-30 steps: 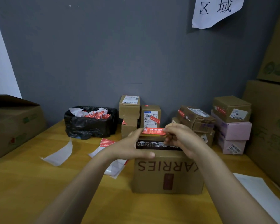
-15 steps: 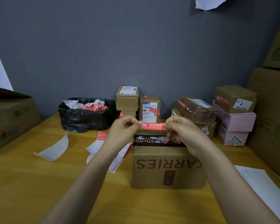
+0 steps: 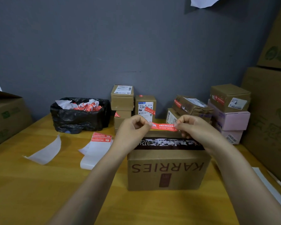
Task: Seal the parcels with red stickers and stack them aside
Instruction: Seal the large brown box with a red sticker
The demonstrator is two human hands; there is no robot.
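red sticker (image 3: pixel 164 127) was stretched level between both hands, left hand (image 3: pixel 133 130) pinched its left end, right hand (image 3: pixel 196 129) pinched its right end, strip hovered just above the far top edge of the karries parcel (image 3: pixel 167 169) on the counter (image 3: pixel 39 184)

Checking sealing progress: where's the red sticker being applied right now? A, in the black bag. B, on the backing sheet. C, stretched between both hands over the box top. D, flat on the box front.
C: the left hand and right hand each pinch one end of the sticker, stretched over the top of the box.
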